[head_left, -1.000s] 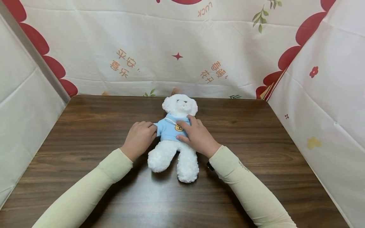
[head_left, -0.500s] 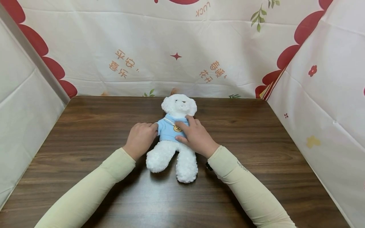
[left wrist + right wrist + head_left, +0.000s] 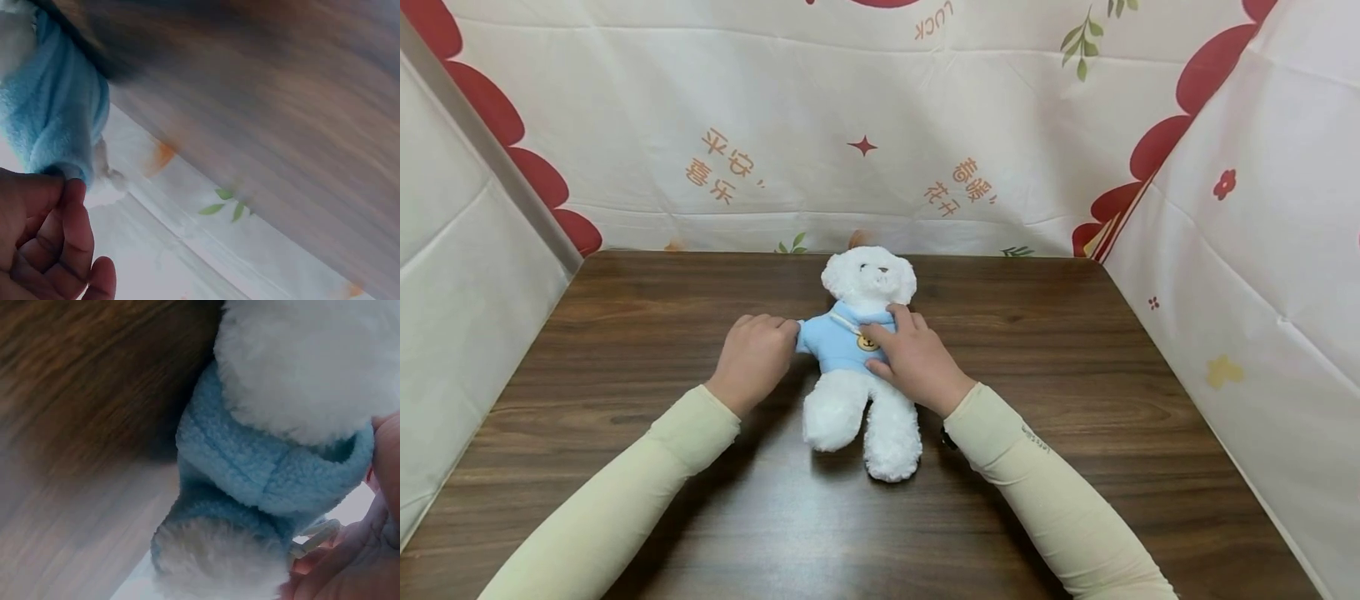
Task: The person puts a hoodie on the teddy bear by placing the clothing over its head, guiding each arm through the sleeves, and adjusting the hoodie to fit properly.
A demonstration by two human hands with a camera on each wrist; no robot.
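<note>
A white plush teddy bear (image 3: 891,433) lies on its back on the brown table, its head toward the far edge. It wears a light blue sweater (image 3: 838,342) with a white cord and a round bear-face patch (image 3: 868,342). My left hand (image 3: 752,360) pinches the end of the sleeve (image 3: 69,153) at the left, between thumb and index finger. Over the sweater's chest lies my right hand (image 3: 921,358), fingers spread, partly covering the patch. In the right wrist view, a furry paw (image 3: 215,559) shows at the other sleeve's opening.
The dark wood-grain table (image 3: 1060,467) extends around the bear on all sides. Printed cloth walls (image 3: 820,108) with red scalloped trim stand behind it and at both sides.
My left hand has moved left with the sleeve, which is now stretched farther out from the body. The bear's left-side leg has shifted slightly right. My right hand stays on the chest.
</note>
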